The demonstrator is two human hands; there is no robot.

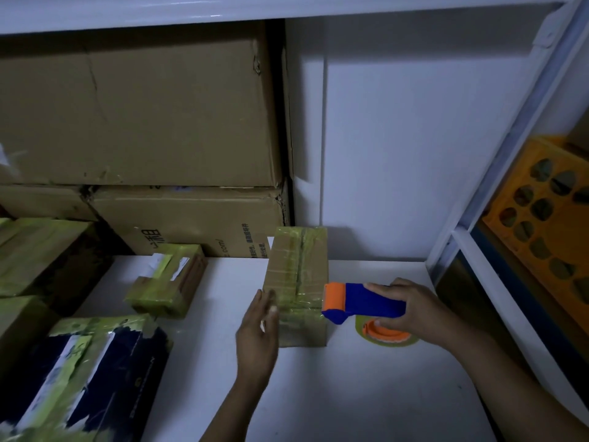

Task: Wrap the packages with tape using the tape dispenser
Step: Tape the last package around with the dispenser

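Observation:
A brown cardboard package [298, 275], crossed with yellowish tape, lies lengthwise on the white table [334, 393]. My right hand [414, 309] grips a blue tape dispenser [366, 301] with an orange head. The head touches the package's right near edge. The yellowish tape roll [387, 338] on its orange hub sits under that hand. My left hand [258, 333] is held flat with straight fingers against the package's left near side.
A small taped package [165, 279] lies left of centre. A dark taped box [83, 378] sits at the near left, with more taped boxes [38, 253] behind it. Large cartons [143, 116] are stacked at the back. At the right, an orange crate [548, 218] sits behind a white shelf post [510, 154].

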